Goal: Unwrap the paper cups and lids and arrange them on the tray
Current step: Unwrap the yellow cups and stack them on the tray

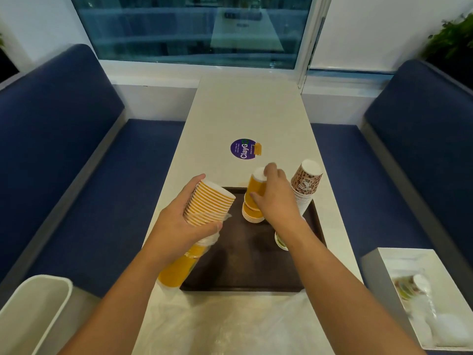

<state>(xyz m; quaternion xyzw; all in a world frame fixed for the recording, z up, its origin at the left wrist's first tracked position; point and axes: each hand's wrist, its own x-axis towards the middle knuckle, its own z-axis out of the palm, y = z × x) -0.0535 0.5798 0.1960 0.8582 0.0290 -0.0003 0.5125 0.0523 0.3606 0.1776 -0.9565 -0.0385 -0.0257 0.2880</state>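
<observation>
Nested orange paper cups (210, 203), light and easily crushed, lie tilted in the left hand (176, 219) above the dark brown tray (245, 265). Hold them gently by the sides. Their clear plastic wrap (213, 237) seems half off. The right hand (275, 198) grips an upturned orange cup stack (252, 213) on the tray.

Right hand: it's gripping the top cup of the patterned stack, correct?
No. In the head view the right hand is gripping the top cup of the orange stack on the tray; the patterned stack stands beside it.
</observation>
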